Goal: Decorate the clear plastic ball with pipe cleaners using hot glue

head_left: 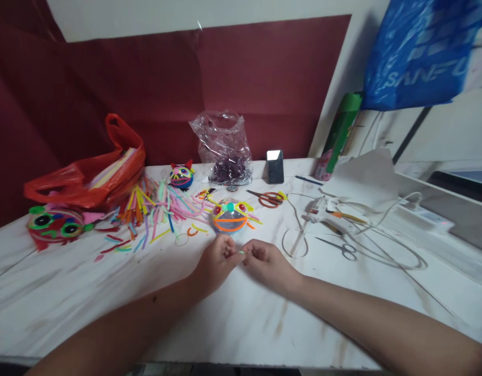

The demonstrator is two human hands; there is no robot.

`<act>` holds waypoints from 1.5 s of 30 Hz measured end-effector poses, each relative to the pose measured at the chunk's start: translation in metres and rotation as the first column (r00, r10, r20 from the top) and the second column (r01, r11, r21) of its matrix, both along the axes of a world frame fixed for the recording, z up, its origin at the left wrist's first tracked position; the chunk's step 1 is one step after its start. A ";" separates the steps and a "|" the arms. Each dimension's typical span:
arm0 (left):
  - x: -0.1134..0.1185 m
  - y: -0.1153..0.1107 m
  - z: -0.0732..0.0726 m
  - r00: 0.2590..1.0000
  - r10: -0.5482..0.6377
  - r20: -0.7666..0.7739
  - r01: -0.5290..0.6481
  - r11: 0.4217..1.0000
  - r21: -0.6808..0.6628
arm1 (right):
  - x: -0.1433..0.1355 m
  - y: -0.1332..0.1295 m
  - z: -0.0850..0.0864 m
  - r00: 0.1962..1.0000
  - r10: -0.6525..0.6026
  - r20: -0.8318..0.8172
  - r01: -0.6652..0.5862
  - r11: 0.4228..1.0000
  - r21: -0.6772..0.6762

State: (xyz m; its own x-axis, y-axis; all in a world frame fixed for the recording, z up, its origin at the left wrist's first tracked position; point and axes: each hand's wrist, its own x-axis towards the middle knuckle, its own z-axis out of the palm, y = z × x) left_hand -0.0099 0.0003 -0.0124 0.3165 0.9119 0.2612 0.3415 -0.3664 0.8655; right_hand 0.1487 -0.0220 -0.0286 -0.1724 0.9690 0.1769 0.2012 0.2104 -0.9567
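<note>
well inside table edge (241, 360), fingers (235, 258) pinch scrap (241, 253)

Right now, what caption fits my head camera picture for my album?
Left fingers and right fingers meet at a tiny green piece near a clear, bright-faced ball.

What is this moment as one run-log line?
left hand, right hand: fingertips pinched at small green piece; ahead: clear orange-mouthed ball; right of ball: orange-handled scissors
</note>
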 end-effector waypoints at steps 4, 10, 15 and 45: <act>-0.010 0.016 -0.004 0.995 0.103 -0.006 -0.100 0.980 0.174 | 0.012 0.016 0.008 0.879 -0.084 0.470 0.020 0.990 0.139; -0.024 0.057 0.000 0.951 0.308 0.009 -0.294 0.897 0.331 | 0.033 0.038 0.013 0.804 -0.145 0.577 0.093 0.988 0.120; -0.019 0.038 0.016 0.921 0.389 0.016 -0.386 0.905 0.179 | 0.031 0.036 0.011 0.920 -0.171 0.353 0.139 0.984 0.114; -0.005 -0.006 0.007 0.996 -0.037 -0.077 0.061 0.940 0.337 | 0.007 -0.009 0.009 0.993 -0.100 -0.055 0.111 0.955 0.274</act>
